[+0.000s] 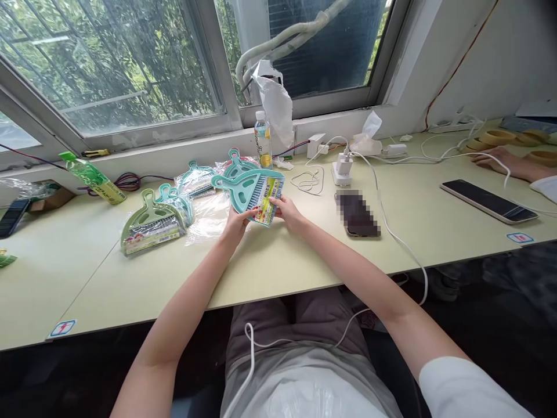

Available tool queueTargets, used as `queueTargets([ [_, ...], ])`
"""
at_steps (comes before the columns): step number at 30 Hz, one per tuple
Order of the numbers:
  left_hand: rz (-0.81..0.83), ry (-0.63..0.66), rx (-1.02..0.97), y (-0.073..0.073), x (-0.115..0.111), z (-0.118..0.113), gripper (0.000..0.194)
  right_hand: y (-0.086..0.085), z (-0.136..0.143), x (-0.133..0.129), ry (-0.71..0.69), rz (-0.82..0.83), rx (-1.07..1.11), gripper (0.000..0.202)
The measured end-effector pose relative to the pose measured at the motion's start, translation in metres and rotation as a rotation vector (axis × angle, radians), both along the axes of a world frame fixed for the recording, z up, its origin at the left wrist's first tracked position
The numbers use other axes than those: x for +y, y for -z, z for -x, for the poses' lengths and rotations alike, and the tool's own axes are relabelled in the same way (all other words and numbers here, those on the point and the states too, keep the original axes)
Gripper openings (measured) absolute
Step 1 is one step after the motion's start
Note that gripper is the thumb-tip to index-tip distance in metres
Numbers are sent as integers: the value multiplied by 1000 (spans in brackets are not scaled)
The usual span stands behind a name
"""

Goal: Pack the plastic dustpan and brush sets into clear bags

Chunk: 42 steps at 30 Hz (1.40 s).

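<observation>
At twelve o'clock, our left hand (236, 225) and right hand (288, 213) pinch the teal dustpan (246, 190). Two-sided support likely steadies it.

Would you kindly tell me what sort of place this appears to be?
Probably a shared workroom: a long table runs along the windows, several dustpan sets are gathered there, and another person's hand is near some tan rings.

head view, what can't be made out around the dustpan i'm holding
Teal dustpan, head view: fine print on its label is too small; left hand and right hand cover parts.
Phone near the right hand, head view: pixelation hides most of it.
Co-worker's hand, head view: right edge cuts off the arm beyond the sleeve.
</observation>
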<state>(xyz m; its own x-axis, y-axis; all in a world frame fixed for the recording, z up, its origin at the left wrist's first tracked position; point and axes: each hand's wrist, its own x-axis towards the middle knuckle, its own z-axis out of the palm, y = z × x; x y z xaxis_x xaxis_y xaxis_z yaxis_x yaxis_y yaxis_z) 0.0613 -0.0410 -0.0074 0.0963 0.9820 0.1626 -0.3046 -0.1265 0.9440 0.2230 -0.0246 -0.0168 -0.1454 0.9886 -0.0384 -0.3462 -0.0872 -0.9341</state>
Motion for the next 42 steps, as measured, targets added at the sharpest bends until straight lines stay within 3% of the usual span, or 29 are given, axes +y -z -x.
queueTargets([
  [5, -4, 40, 58, -2, -2, 0, 86, -2, -4, -1, 59, 26, 10, 7],
  [22, 55, -25, 126, -3, -3, 1, 82, -3, -3, -1, 61, 64, 38, 10],
  [26, -8, 34, 151, -5, -2, 3, 79, -3, -6, 1, 58, 28, 61, 12],
  [30, -129, 84, 237, -9, 6, 17, 64, -6, -12, 2, 37, -16, 103, 11],
  [32, -214, -9, 424, -9, 12, 29, 63, -8, -14, 1, 58, -14, 98, 12],
  [38, -380, -589, 1217, -5, 23, 63, 48, -8, -20, 2, 200, 86, -32, 4],
  [40, -353, -671, 1369, -3, 23, 68, 47, -7, -23, 3, 222, 142, -48, 3],
  [42, -314, -667, 1499, 0, 24, 73, 37, -7, -25, 3, 213, 165, -46, 6],
])
